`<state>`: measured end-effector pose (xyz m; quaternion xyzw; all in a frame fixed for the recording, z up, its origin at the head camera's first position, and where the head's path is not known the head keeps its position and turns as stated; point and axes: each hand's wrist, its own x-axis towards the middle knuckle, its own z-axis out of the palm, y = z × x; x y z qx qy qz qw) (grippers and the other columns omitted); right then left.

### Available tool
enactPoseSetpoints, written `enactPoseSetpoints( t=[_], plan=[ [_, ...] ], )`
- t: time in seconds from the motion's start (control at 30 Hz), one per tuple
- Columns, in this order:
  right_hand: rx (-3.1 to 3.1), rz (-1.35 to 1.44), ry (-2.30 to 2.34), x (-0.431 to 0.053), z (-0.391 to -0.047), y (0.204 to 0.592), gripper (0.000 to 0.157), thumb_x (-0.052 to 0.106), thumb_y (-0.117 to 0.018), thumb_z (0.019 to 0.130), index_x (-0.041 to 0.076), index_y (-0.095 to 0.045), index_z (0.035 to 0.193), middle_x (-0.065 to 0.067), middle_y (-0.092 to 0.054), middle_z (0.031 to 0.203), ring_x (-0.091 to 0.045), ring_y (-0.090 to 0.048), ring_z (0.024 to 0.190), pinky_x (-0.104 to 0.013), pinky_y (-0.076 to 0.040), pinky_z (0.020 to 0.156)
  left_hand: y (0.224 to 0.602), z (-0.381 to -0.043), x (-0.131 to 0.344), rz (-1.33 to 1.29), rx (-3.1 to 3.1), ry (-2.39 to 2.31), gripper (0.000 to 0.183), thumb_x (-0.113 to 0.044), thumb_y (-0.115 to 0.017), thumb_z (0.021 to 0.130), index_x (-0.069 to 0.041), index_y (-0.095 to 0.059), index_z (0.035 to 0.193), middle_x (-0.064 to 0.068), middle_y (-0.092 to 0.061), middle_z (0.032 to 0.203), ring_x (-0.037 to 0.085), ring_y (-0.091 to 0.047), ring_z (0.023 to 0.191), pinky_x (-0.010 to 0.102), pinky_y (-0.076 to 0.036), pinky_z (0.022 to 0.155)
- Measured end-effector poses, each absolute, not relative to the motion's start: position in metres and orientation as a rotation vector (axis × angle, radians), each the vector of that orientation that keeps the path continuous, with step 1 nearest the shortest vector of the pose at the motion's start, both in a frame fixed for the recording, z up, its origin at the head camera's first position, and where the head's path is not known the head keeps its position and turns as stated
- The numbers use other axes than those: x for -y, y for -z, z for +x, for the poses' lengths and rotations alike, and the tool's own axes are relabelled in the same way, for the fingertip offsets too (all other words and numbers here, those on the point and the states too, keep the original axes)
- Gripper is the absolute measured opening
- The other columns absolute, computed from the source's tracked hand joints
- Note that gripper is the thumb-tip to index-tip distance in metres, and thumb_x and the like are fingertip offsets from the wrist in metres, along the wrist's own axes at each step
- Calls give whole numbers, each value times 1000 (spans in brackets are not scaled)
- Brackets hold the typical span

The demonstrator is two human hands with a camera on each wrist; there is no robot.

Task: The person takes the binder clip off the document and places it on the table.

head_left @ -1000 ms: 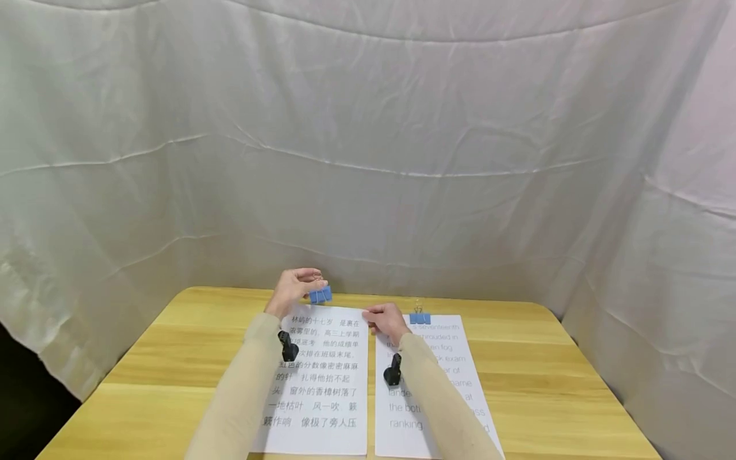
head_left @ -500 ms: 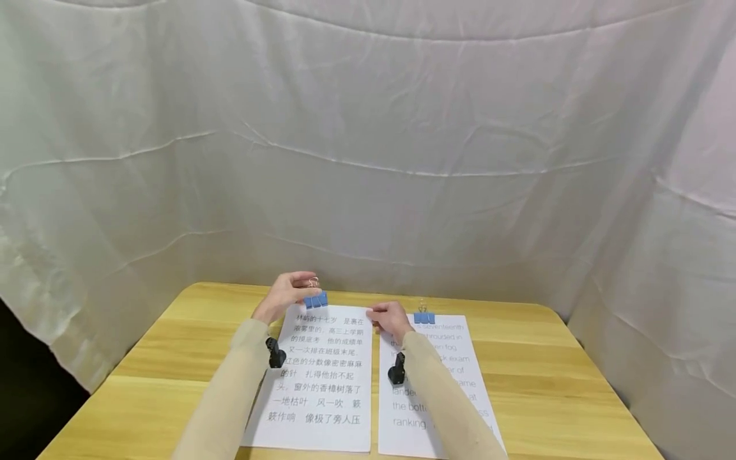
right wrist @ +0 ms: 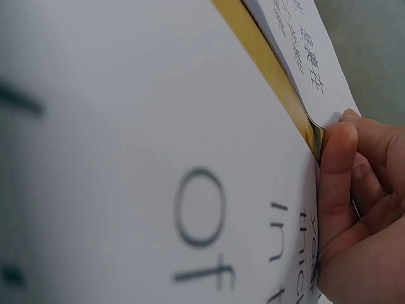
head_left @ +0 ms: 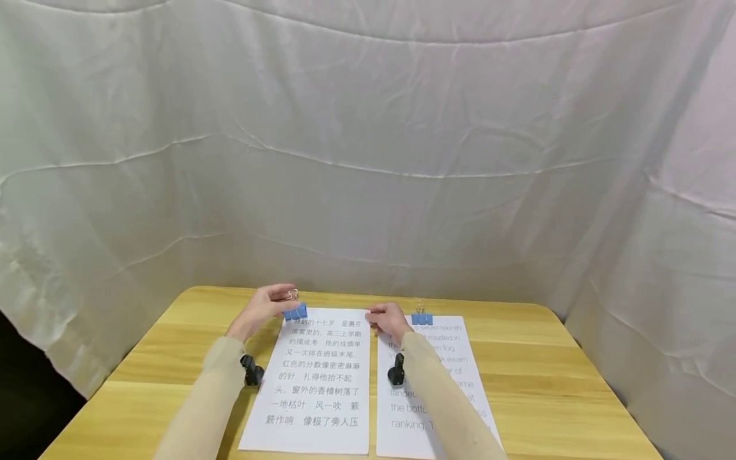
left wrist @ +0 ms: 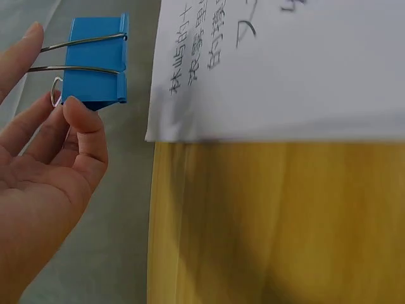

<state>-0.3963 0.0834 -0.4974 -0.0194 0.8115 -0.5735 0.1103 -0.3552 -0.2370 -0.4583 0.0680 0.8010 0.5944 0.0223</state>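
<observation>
My left hand (head_left: 264,310) holds a blue binder clip (head_left: 296,312) by its wire handles, thumb on one side and fingers on the other. The clip is at the top left corner of a paper stack (head_left: 310,441) printed with Chinese text. In the left wrist view the clip (left wrist: 95,60) faces the stack's top edge, with a gap between them. At that stack's top right corner, my right hand (head_left: 391,319) pinches the sheets between thumb and fingers; the right wrist view shows the corner lifted slightly at the fingertips (right wrist: 342,139).
A second stack (head_left: 402,442) with English text lies to the right, a blue binder clip (head_left: 422,319) on its top edge. My right forearm crosses over it. Both stacks lie on a wooden table (head_left: 552,383), with a pale curtain (head_left: 368,211) hanging behind.
My left hand has carried the binder clip leftward and down toward me, from beyond the stack's top edge to its top left corner. The right hand has stayed at its corner.
</observation>
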Motion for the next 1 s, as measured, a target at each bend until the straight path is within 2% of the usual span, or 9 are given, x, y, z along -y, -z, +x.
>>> enactPoseSetpoints(
  t=[0.07, 0.17, 0.3, 0.43, 0.6, 0.87, 1.0],
  plan=[
    [-2394, -64, 1678, -83, -397, 498, 31, 14, -68, 92, 4, -68, 122, -9, -69, 90, -15, -61, 72, -24, -52, 58, 461, -352, 244, 197, -2496, -1836, 62, -25, -77, 86, -6, -52, 139, 17, -58, 133, 21, -57, 107, 43, -53, 84],
    [-2397, -56, 1671, -83, -397, 498, 30, 14, -68, 92, 5, -69, 120, -8, -69, 90, -15, -61, 72, -24, -52, 58, 464, -347, 255, 158, -2500, -1839, 61, -26, -75, 87, -5, -51, 139, 19, -55, 136, 16, -57, 101, 42, -54, 82],
    [-2407, -67, 1661, -83, -397, 497, 29, 14, -68, 92, 5, -69, 120, -8, -69, 87, -15, -60, 68, -24, -51, 57, 466, -342, 267, 80, -2498, -1842, 62, -26, -73, 89, -2, -49, 141, 22, -49, 142, 13, -57, 95, 32, -52, 78],
    [-2432, -66, 1641, -83, -396, 496, 28, 14, -67, 93, 6, -69, 120, -8, -68, 85, -14, -58, 65, -24, -50, 56, 468, -342, 277, -11, -2497, -1829, 65, -26, -72, 90, 0, -45, 143, 23, -48, 145, 11, -58, 98, 27, -51, 78],
    [-2446, -49, 1635, -82, -395, 496, 27, 16, -67, 93, 8, -70, 119, -7, -67, 86, -14, -57, 65, -23, -49, 56, 471, -342, 286, -116, -2502, -1779, 66, -26, -69, 93, 4, -41, 145, 24, -47, 146, 11, -58, 101, 25, -51, 80],
    [-2449, -66, 1641, -83, -394, 496, 27, 16, -67, 93, 9, -70, 119, -7, -68, 87, -15, -58, 66, -24, -49, 56, 474, -342, 295, -226, -2518, -1721, 66, -26, -66, 94, 9, -39, 144, 28, -48, 142, 18, -58, 98, 26, -50, 76],
    [-2450, -74, 1643, -83, -394, 496, 27, 15, -67, 93, 9, -70, 119, -8, -68, 87, -15, -58, 66, -24, -49, 55, 476, -343, 295, -255, -2523, -1721, 62, -24, -66, 95, 5, -42, 144, 26, -48, 143, 18, -56, 97, 25, -48, 73]
  ],
)
